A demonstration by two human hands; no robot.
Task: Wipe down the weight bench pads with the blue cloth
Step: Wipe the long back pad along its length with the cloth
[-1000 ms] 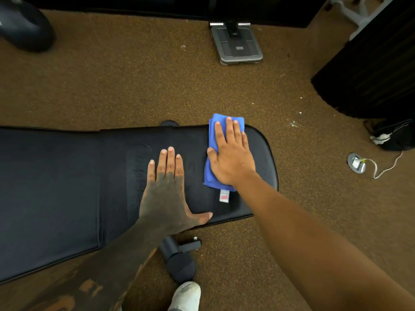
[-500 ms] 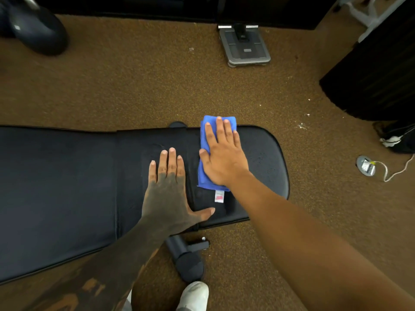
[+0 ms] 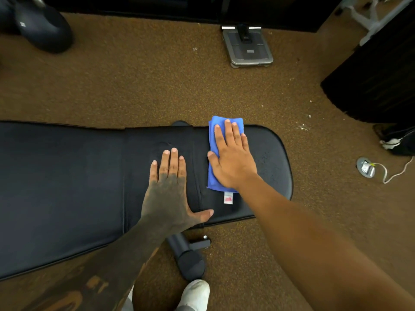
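Our right hand (image 3: 231,160) presses flat, fingers straight, on the folded blue cloth (image 3: 213,176) near the black bench pad's (image 3: 67,187) rounded end. The cloth's long axis crosses the pad, tag toward us. Our left hand (image 3: 168,191) rests flat beside it. Brown carpet (image 3: 134,86) lies beneath.

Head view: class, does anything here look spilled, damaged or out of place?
Small white specks litter the brown carpet beyond the rounded end of the bench pad. That end shows speckled spots. Nothing looks broken.
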